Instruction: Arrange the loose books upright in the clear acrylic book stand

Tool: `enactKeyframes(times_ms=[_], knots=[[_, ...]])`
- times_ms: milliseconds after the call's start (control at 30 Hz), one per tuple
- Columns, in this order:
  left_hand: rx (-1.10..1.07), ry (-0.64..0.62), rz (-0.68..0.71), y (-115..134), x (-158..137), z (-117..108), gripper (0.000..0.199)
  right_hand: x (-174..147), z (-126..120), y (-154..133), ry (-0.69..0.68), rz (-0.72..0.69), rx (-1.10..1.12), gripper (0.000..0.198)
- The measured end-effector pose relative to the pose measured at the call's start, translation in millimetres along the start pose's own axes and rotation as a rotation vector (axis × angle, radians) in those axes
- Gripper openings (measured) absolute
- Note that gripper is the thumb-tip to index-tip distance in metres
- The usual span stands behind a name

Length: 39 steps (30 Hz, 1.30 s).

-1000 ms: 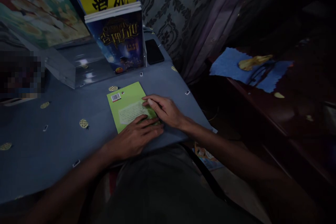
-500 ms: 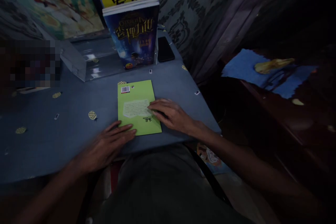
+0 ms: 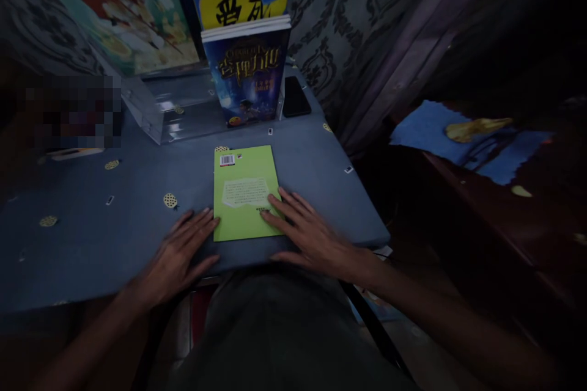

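A thin green book [image 3: 245, 165] lies flat near the table's front edge, its back cover up, with a barcode at the top left and a pale text panel. My left hand [image 3: 181, 253] rests at the book's lower left edge, fingers stretched out and a fingertip touching that side. Over the lower right edge, my right hand [image 3: 307, 232] is spread, with some fingertips on the cover and the thumb on the table side below. Neither hand grips the book.
A clear acrylic stand [image 3: 147, 116] holds several upright books, a dark blue one [image 3: 247, 79] in front. Beside it lies a black phone [image 3: 296, 96]. A picture [image 3: 132, 12] leans at the back left. The blue tablecloth [image 3: 128, 232] ends at the right edge.
My left hand has drawn back from the cover to the book's left edge. My right hand has moved down and spread its fingers. The view has shifted slightly.
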<state>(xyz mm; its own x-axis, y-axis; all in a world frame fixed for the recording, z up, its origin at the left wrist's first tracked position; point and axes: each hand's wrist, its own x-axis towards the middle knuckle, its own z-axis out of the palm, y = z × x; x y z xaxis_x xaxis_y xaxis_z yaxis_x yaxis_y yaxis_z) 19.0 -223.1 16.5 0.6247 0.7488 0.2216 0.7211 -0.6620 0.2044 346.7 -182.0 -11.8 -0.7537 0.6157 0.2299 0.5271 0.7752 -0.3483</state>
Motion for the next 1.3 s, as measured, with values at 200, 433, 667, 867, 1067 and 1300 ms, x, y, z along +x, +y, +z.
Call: enactKeyframes(times_ms=[200, 433, 667, 867, 1067, 1300], knots=[[0.061, -0.024, 0.083, 14, -13, 1, 0.078, -24, -2, -11, 0.042, -0.008, -0.008, 0.065], [0.212, -0.003, 0.045, 26, -15, 17, 0.076, -37, 9, -13, 0.208, -0.008, -0.022, 0.045], [0.284, -0.041, -0.025, 31, -6, 31, 0.077, -35, 9, -17, 0.252, -0.021, -0.060, 0.039], [0.276, 0.009, -0.008, 33, -7, 35, 0.072, -33, 8, -19, 0.202, 0.048, -0.070, 0.046], [0.203, 0.053, -0.032, 39, -1, 34, 0.092, -28, -1, -24, 0.182, 0.044, -0.047, 0.050], [0.149, 0.025, -0.117, -6, 26, 30, 0.078, -10, -7, -39, 0.172, 0.070, 0.007, 0.049]])
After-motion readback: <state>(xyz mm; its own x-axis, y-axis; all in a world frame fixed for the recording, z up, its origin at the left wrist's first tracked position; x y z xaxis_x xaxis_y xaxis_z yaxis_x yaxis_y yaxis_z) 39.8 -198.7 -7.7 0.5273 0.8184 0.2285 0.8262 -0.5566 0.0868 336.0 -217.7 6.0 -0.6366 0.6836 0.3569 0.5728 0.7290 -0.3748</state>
